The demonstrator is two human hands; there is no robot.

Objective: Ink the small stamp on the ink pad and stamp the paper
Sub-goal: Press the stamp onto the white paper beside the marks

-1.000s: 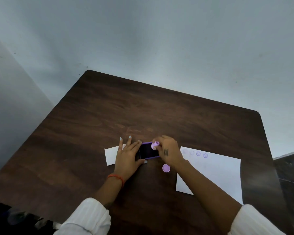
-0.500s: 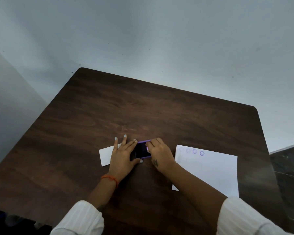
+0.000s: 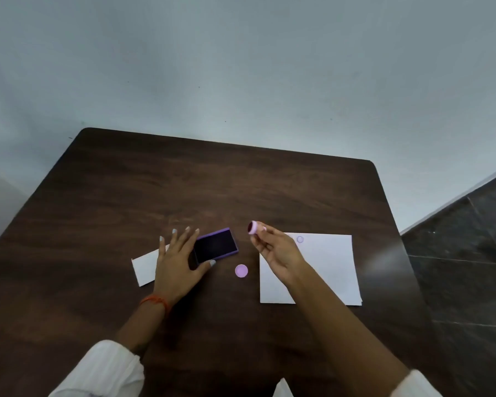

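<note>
A purple-framed ink pad (image 3: 216, 245) with a dark inked surface lies open on the brown table (image 3: 241, 181). My left hand (image 3: 178, 262) rests flat beside it, thumb and fingers touching its left and front edges. My right hand (image 3: 275, 250) is raised just right of the pad and pinches a small lilac stamp (image 3: 253, 227), its dark inked face turned to the left. The white paper (image 3: 327, 267) lies under and right of that hand, with a purple ring print (image 3: 299, 239) near its top edge.
A round lilac cap (image 3: 241, 271) lies on the table between the pad and the paper. A smaller white paper piece (image 3: 145, 267) sits under my left hand. The table's right edge borders a dark tiled floor (image 3: 470, 267).
My right hand lifted the stamp off the ink pad and moved it right, toward the paper. The left hand stayed at the pad. The camera view shifted.
</note>
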